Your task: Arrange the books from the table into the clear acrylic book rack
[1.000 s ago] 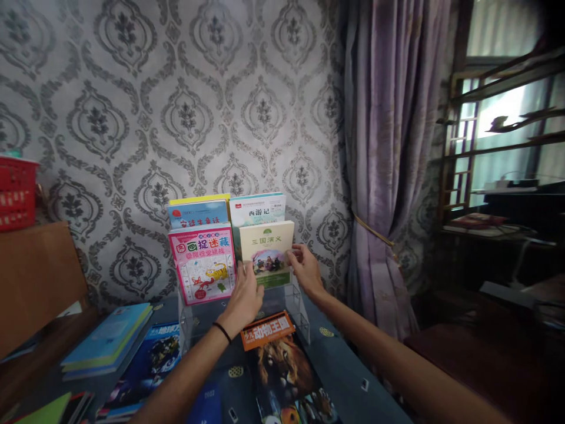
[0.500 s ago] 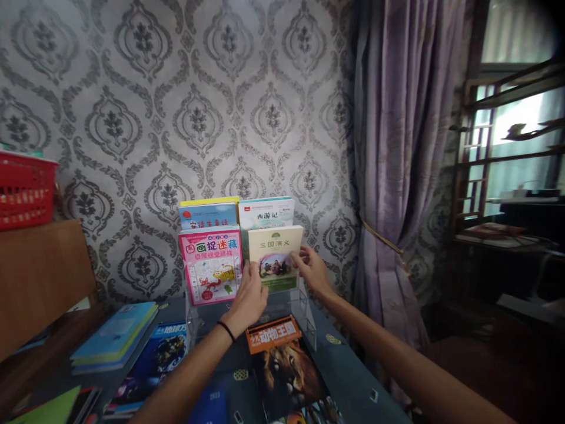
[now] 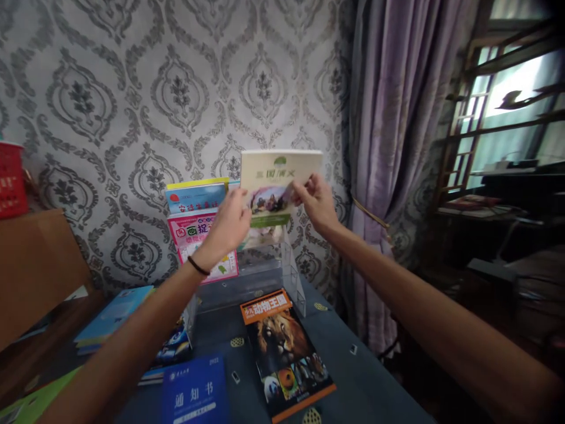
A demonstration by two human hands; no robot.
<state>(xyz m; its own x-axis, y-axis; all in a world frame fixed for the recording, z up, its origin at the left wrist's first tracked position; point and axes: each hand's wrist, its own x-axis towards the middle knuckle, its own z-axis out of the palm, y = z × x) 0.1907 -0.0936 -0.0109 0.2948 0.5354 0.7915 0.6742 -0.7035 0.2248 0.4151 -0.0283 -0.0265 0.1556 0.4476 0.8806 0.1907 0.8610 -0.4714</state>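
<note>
Between my two hands is a cream and green book [image 3: 270, 182] with a painted picture on its cover, held up above a clear tiered book stand [image 3: 260, 268]. My left hand [image 3: 232, 218] grips its left edge, and my right hand [image 3: 315, 200] pinches the right side. Behind my left hand, a pink picture book [image 3: 188, 232] stands in the stand, partly covered by that hand. A blue book [image 3: 198, 199] rises behind the pink one, with a yellow edge above it. Another light book behind the cream one is mostly hidden.
A lion-cover magazine [image 3: 285, 347] and a blue booklet [image 3: 194, 388] lie on the dark tablecloth [image 3: 353, 383]. Stacked books [image 3: 117, 312] are at left, near a brown box [image 3: 39, 271] and a red basket [image 3: 11, 182]. A purple curtain [image 3: 379, 147] hangs at right.
Both hands have lifted the cream book up and out of its slot in the stand, toward me. The view has shifted, so more of the blue booklet shows.
</note>
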